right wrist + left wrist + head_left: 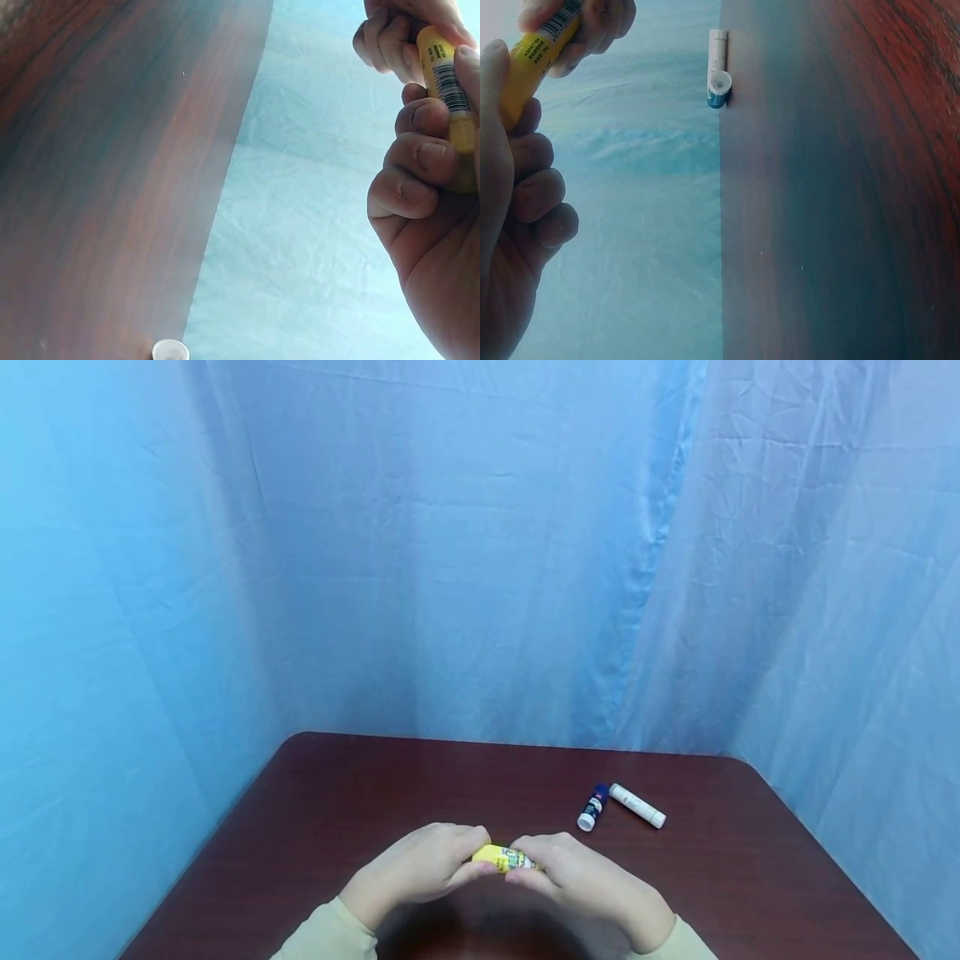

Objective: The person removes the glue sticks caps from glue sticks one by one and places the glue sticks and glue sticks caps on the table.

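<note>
Both hands hold a yellow glue stick between them above the near part of the table, its printed label and barcode facing the wrist cameras. My left hand grips one end, thumb along the tube and fingers curled beneath. At the other end my right hand has its fingers wrapped round the barcode side, as the right wrist view shows. Parts of the tube are hidden under the fingers. Beyond the right hand lie a dark blue glue stick with a white end and a white glue stick.
The dark reddish-brown table has rounded far corners. Pale blue curtains hang behind it and along both sides. The blue and white sticks lie close together on its right half.
</note>
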{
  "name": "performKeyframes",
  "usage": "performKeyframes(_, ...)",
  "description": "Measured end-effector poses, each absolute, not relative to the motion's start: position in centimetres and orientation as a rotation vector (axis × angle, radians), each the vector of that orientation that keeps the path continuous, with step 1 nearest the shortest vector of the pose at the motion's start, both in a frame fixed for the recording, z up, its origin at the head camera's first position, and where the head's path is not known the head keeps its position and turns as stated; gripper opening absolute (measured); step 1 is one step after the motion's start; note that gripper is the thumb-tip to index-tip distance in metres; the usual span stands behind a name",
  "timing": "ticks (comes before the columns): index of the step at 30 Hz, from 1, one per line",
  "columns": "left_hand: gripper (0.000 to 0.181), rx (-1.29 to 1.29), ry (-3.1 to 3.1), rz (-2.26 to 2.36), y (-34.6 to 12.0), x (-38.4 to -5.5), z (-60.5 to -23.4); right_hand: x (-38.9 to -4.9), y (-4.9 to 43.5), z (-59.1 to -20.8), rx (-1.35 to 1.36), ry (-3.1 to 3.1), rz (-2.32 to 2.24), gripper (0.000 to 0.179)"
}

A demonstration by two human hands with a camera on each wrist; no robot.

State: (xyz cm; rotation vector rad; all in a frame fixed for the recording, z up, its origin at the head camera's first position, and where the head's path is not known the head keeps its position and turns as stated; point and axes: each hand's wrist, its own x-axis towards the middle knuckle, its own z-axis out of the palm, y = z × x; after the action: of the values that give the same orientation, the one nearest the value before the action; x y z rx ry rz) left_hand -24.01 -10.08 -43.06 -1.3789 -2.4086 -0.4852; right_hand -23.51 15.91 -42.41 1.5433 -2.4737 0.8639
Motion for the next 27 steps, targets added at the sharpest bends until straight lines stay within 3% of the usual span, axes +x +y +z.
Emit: performKeyframes(27, 0.031, -1.346, -2.460, -0.524, -10.9, -24.6, -41.8, -24.1, 15.4, -41.6, 1.449, -2.428, 0.663, 0.014)
